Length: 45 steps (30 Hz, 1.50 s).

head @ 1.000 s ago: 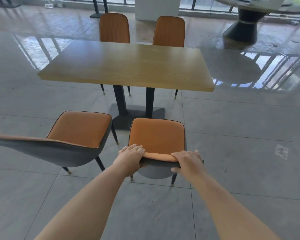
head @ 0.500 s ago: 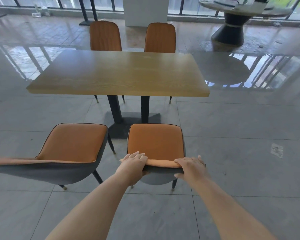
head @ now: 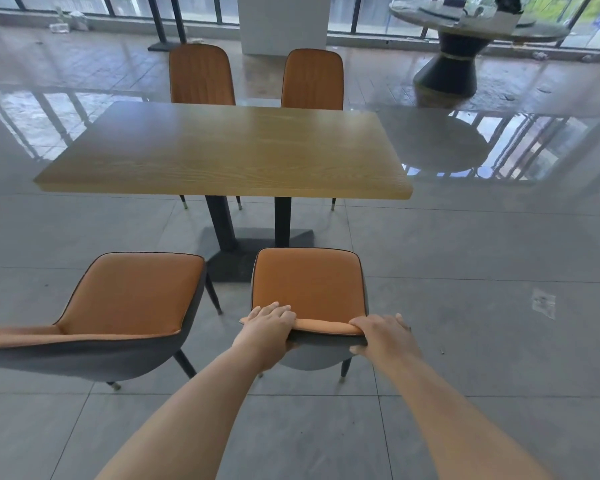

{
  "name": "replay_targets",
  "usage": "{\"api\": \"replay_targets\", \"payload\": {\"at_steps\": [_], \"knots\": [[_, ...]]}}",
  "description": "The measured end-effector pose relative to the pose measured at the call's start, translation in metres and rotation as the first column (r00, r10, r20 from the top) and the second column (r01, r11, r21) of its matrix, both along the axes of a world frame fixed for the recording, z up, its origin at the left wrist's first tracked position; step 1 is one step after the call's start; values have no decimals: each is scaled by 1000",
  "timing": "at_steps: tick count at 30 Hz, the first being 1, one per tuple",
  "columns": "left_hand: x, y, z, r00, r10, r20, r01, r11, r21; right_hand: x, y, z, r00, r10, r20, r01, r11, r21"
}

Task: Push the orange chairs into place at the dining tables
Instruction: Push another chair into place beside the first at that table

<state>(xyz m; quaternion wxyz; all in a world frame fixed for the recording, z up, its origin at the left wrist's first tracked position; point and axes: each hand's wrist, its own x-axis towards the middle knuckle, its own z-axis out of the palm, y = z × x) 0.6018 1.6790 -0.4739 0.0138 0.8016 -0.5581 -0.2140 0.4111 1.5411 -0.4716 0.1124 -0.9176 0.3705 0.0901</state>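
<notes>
Closer to the table now, both hands grip the orange, grey-backed chair.

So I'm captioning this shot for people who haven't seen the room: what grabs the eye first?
Both hands, left hand and right hand, gripping the backrest top of the near orange chair, which stands short of the wooden table. A second chair sits beside it on the left, also pulled out, and two more are tucked in on the table's far side.
</notes>
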Motion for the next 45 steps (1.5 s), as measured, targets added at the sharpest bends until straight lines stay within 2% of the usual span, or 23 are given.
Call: {"api": "replay_targets", "payload": {"at_steps": [9, 37, 45], "knots": [[-6, 1, 1, 1000, 1, -18, -1, 999, 36, -7, 0, 3, 1000, 23, -17, -22, 999, 46], [-40, 4, 6, 1000, -8, -14, 9, 998, 60, -39, 7, 5, 1000, 9, 15, -9, 1000, 29], [-43, 6, 8, 999, 32, -2, -32, 998, 57, -41, 10, 12, 1000, -10, -28, 11, 999, 45]]}}
